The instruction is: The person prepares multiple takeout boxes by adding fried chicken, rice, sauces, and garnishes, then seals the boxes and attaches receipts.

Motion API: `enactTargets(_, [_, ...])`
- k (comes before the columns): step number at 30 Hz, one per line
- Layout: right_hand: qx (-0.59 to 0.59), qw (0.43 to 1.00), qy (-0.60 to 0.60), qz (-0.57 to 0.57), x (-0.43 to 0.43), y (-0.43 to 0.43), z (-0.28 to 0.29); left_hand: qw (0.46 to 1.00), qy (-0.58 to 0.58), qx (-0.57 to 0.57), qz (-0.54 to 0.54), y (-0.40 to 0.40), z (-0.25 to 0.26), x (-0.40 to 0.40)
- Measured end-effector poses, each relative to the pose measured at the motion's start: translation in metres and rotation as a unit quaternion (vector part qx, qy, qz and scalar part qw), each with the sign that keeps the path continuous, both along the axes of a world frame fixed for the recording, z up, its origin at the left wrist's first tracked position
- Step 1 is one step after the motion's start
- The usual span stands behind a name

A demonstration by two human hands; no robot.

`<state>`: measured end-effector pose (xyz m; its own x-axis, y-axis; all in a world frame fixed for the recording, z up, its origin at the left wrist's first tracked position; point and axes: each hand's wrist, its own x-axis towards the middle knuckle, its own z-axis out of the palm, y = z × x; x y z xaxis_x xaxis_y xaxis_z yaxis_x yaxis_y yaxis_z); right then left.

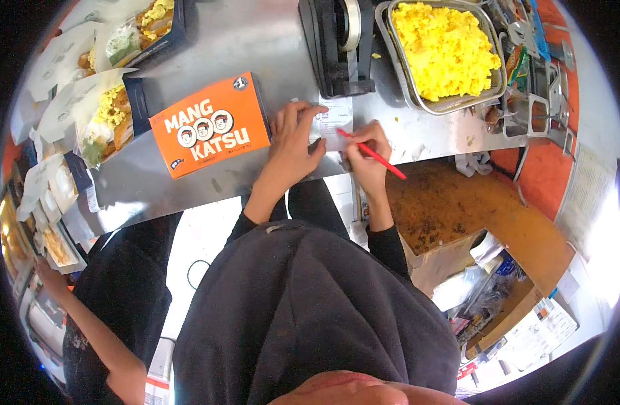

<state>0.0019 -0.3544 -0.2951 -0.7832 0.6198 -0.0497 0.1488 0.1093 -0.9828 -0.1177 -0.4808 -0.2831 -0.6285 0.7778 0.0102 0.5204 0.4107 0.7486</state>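
Note:
My right hand (369, 154) grips a slim red pen (380, 159), its tip on a small white printed paper slip (335, 124). The slip lies flat on the steel counter (239, 38) and bears writing. My left hand (293, 137) rests on the counter at the slip's left edge, fingers apart, index fingertip and thumb close to the paper. Just left of that hand is a closed orange cardboard food box (259, 114) with printed letters and cartoon faces. Right behind the slip stands a black tape dispenser (330, 55) with a roll of tape (353, 25).
A wire-mesh basket (421, 109) holds scrambled egg (444, 53). Open food boxes (137, 98) with egg and fried food line the left. Metal containers (532, 109) stand at right. A cardboard carton (426, 258) of wrappers sits below. Another person's arm (97, 329) is at lower left.

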Motion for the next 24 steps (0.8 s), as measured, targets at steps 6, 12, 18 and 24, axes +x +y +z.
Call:
enactTargets(6, [0.039,0.977,0.168,-0.124,-0.082,0.045,0.084,0.999,-0.039,0.031,-0.012,-0.01,0.003,0.0])
enactTargets(12, [0.282,0.958,0.027,-0.033,-0.193,0.105,0.109,0.975,-0.135,0.175,-0.002,-0.063,0.093,-0.013])
enactTargets(18, [0.372,0.923,-0.004,-0.099,-0.198,0.037,0.139,0.94,0.143,0.161,0.263,-0.174,0.099,-0.104])
enactTargets(24, [0.433,0.779,-0.061,0.45,-0.174,-0.116,0.096,0.849,0.216,-0.08,0.476,-0.32,0.036,-0.248])
